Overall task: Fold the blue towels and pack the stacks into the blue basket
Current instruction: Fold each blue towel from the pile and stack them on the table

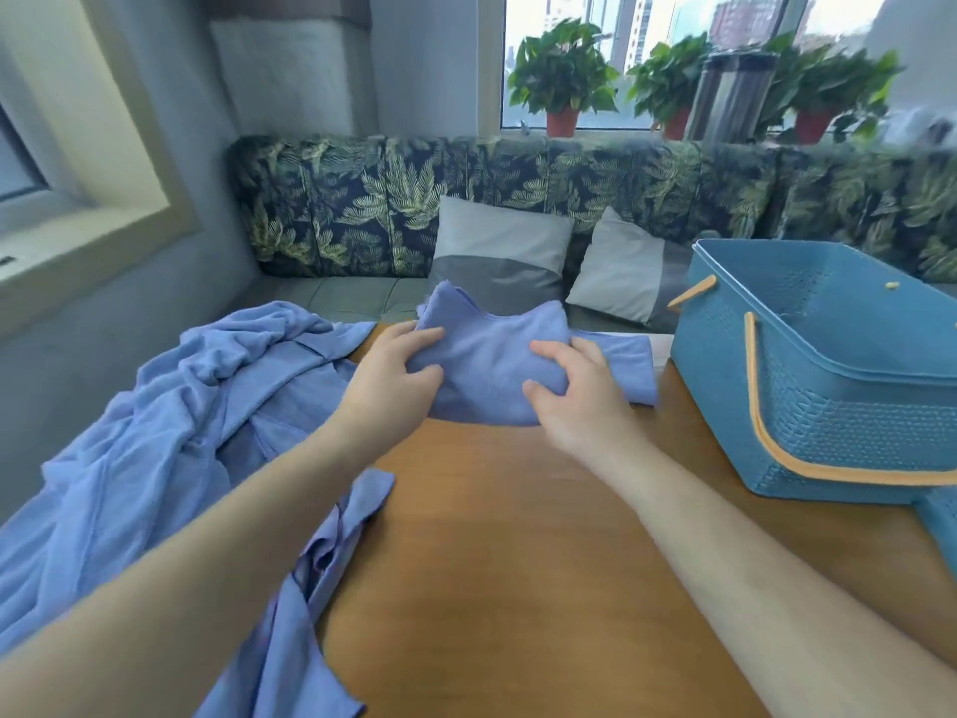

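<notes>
Both hands (393,375) (580,396) gripping the blue towel (492,355) between them.

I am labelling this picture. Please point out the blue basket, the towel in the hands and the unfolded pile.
blue basket (849,422): head view, near side wall.
held towel (489,367): head view, its flat middle.
unfolded pile (171,417): head view, crumpled middle.
</notes>
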`<state>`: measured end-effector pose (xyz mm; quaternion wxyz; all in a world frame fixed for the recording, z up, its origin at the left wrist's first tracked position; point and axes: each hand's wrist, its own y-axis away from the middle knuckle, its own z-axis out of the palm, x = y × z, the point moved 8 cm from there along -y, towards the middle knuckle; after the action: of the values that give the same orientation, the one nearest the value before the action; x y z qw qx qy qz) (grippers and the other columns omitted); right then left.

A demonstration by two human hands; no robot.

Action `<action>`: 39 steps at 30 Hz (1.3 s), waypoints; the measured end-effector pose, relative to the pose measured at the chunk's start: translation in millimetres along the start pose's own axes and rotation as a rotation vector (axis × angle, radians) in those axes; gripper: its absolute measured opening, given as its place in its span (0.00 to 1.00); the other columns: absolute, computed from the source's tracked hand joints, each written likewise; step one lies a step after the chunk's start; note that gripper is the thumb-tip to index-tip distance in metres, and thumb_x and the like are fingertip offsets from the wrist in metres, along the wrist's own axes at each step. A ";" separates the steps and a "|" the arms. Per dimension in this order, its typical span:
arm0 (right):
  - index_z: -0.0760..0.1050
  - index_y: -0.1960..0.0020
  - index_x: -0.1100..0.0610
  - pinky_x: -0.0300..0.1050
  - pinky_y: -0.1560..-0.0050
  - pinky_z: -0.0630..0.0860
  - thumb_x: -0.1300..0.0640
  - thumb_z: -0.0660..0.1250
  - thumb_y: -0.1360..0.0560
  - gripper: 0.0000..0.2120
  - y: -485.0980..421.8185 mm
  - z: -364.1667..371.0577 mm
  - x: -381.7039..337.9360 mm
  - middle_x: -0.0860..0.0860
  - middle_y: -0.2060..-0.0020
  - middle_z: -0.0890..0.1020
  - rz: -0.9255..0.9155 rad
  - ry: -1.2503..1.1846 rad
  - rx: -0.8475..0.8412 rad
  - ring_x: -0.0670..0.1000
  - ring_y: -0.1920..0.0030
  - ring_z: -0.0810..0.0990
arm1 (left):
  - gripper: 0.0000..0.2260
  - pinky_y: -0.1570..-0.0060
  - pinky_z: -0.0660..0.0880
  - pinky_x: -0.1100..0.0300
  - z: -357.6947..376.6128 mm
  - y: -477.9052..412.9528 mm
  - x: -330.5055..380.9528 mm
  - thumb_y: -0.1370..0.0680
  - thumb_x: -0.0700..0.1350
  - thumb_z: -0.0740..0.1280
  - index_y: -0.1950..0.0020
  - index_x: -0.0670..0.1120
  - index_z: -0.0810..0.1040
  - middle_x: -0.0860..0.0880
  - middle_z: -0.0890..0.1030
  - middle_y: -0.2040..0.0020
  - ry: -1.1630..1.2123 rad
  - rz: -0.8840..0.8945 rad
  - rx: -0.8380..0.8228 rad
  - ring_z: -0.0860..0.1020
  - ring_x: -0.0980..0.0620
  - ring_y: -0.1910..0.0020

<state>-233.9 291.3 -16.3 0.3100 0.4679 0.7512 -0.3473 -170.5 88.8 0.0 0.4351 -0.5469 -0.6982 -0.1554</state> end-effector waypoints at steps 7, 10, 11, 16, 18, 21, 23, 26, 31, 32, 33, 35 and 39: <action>0.69 0.25 0.55 0.42 0.41 0.71 0.58 0.62 0.21 0.24 -113.8 64.4 23.4 0.48 0.25 0.62 0.088 0.103 -0.091 0.52 0.35 0.73 | 0.22 0.61 0.65 0.80 22.0 -109.0 -59.1 0.21 0.35 0.61 0.26 0.44 0.72 0.48 0.70 0.28 -0.216 -0.050 -0.085 0.73 0.53 0.45; 0.74 0.33 0.57 0.45 0.36 0.66 0.54 0.60 0.22 0.19 -122.4 96.5 52.2 0.54 0.24 0.58 0.185 0.394 -0.176 0.56 0.28 0.62 | 0.15 0.44 0.67 0.61 52.2 -116.6 -93.2 0.19 0.40 0.60 0.33 0.42 0.74 0.43 0.69 0.28 -0.474 -0.081 -0.150 0.72 0.43 0.36; 0.75 0.34 0.57 0.49 0.31 0.63 0.52 0.59 0.22 0.19 -123.9 101.2 55.6 0.55 0.21 0.55 0.177 0.531 -0.167 0.58 0.25 0.57 | 0.12 0.41 0.66 0.55 60.0 -116.4 -101.6 0.18 0.42 0.59 0.37 0.42 0.75 0.42 0.67 0.26 -0.570 -0.093 -0.138 0.70 0.41 0.35; 0.66 0.24 0.57 0.53 0.20 0.47 0.50 0.53 0.19 0.25 -150.5 116.6 25.3 0.52 0.17 0.45 -0.136 0.753 -0.064 0.55 0.18 0.44 | 0.17 0.29 0.62 0.50 68.4 -132.5 -100.0 0.18 0.49 0.59 0.31 0.45 0.73 0.46 0.60 0.20 -0.537 0.009 0.013 0.63 0.44 0.24; 0.56 0.19 0.54 0.52 0.20 0.48 0.49 0.48 0.15 0.26 -149.1 134.7 38.9 0.52 0.17 0.50 -0.149 0.822 -0.205 0.54 0.18 0.48 | 0.20 0.28 0.61 0.49 88.2 -129.8 -106.8 0.15 0.52 0.55 0.25 0.47 0.68 0.45 0.57 0.19 -0.565 0.014 -0.113 0.60 0.43 0.22; 0.50 0.17 0.53 0.53 0.20 0.44 0.49 0.43 0.14 0.26 -139.1 145.9 62.0 0.52 0.17 0.52 -0.078 0.872 -0.264 0.52 0.18 0.49 | 0.24 0.24 0.58 0.41 108.0 -122.1 -122.4 0.15 0.55 0.48 0.19 0.49 0.59 0.45 0.51 0.18 -0.633 0.016 -0.228 0.53 0.40 0.20; 0.47 0.17 0.52 0.54 0.20 0.42 0.48 0.41 0.14 0.27 -140.5 146.0 58.0 0.52 0.17 0.49 -0.048 0.920 -0.287 0.53 0.18 0.47 | 0.26 0.24 0.57 0.38 102.4 -123.4 -120.9 0.16 0.58 0.48 0.18 0.50 0.56 0.46 0.50 0.17 -0.622 -0.015 -0.254 0.53 0.40 0.20; 0.47 0.17 0.53 0.57 0.20 0.40 0.48 0.42 0.14 0.27 -133.6 141.5 36.1 0.54 0.17 0.49 -0.056 0.961 -0.311 0.55 0.18 0.43 | 0.26 0.24 0.54 0.41 93.2 -116.2 -105.0 0.15 0.58 0.48 0.18 0.52 0.55 0.45 0.50 0.17 -0.773 0.013 -0.245 0.54 0.39 0.20; 0.60 0.20 0.50 0.52 0.20 0.46 0.47 0.45 0.14 0.24 -88.3 120.7 -4.8 0.52 0.20 0.62 -0.214 0.703 -0.115 0.54 0.18 0.48 | 0.24 0.23 0.54 0.50 54.5 -83.8 -65.9 0.15 0.52 0.52 0.18 0.50 0.57 0.49 0.55 0.18 -0.664 0.159 -0.161 0.56 0.48 0.20; 0.61 0.20 0.50 0.51 0.21 0.47 0.47 0.46 0.14 0.24 -77.8 120.2 -14.4 0.52 0.21 0.65 -0.235 0.661 -0.104 0.54 0.18 0.49 | 0.24 0.24 0.55 0.51 42.5 -73.4 -59.9 0.15 0.52 0.53 0.19 0.49 0.58 0.50 0.57 0.18 -0.641 0.171 -0.148 0.57 0.50 0.20; 0.62 0.21 0.50 0.50 0.21 0.49 0.47 0.46 0.14 0.23 -68.0 120.4 -24.4 0.52 0.22 0.67 -0.248 0.624 -0.101 0.54 0.18 0.51 | 0.23 0.25 0.57 0.52 29.5 -62.3 -55.1 0.15 0.51 0.53 0.19 0.49 0.60 0.50 0.59 0.19 -0.642 0.174 -0.128 0.59 0.50 0.21; 0.63 0.21 0.50 0.50 0.21 0.51 0.48 0.48 0.14 0.23 -51.1 124.3 -48.5 0.52 0.24 0.69 -0.282 0.576 -0.092 0.54 0.19 0.54 | 0.20 0.30 0.63 0.52 0.3 -38.1 -45.1 0.15 0.51 0.54 0.24 0.50 0.67 0.52 0.66 0.22 -0.678 0.178 -0.056 0.66 0.50 0.25; 0.67 0.24 0.51 0.53 0.25 0.59 0.50 0.51 0.14 0.21 -14.6 146.9 -100.3 0.52 0.28 0.74 -0.361 0.496 -0.106 0.56 0.22 0.62 | 0.15 0.39 0.68 0.51 -55.3 12.4 -42.3 0.16 0.49 0.55 0.33 0.49 0.73 0.51 0.74 0.33 -0.748 0.140 0.029 0.73 0.46 0.36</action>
<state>-189.5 118.4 -16.8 0.0744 0.3807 0.8920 -0.2321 -134.2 28.3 -4.5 0.1673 -0.6062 -0.7717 0.0949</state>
